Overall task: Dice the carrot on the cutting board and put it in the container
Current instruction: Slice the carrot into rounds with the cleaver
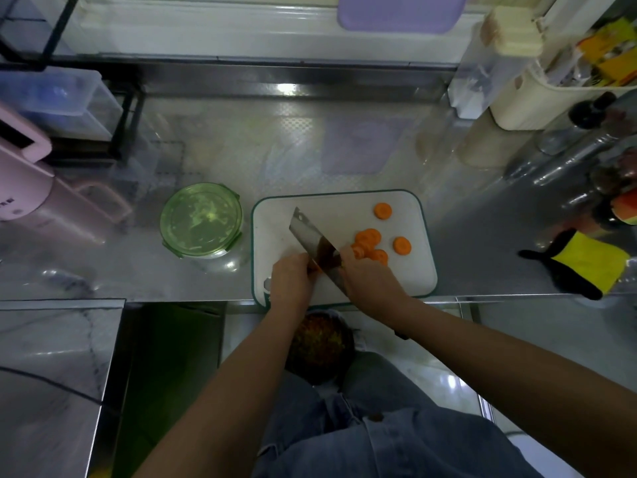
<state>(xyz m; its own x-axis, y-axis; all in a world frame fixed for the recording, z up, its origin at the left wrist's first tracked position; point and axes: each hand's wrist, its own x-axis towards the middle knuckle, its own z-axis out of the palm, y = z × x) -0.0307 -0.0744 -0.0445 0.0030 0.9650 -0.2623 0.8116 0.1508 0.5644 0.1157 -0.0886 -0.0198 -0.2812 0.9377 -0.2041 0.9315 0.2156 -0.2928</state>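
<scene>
At the far left of the steel counter [482, 236] stands a pink kettle [31, 198] with its handle pointing right. Right of it, just beside the left edge of the cutting board, sits a round green container [200, 220] with clip tabs on its rim; its clear lid is on, and pale smears show on it.

The white cutting board [344, 208] with a green rim lies at the near edge of the counter. The left hand [291, 281] rests over the board's near-left part, fingers curled down around a piece of carrot [314, 268], of which only a sliver of orange shows against the blade. The cleaver [315, 241] stands on its edge between the two hands, its broad blade running from the near middle of the board toward the far left. The right hand [370, 279] is closed around the cleaver's handle, which the hand hides.

Right of the blade, a cluster of round carrot slices [368, 246] lies overlapping near the right hand. One slice [402, 245] lies apart to the right of them, and another slice [382, 210] lies farther back near the board's far-right corner.

On the counter's right end, at the near edge, lies a yellow and black cloth [582, 263]. Beyond the board, a lilac board [396, 12] leans at the back wall.
</scene>
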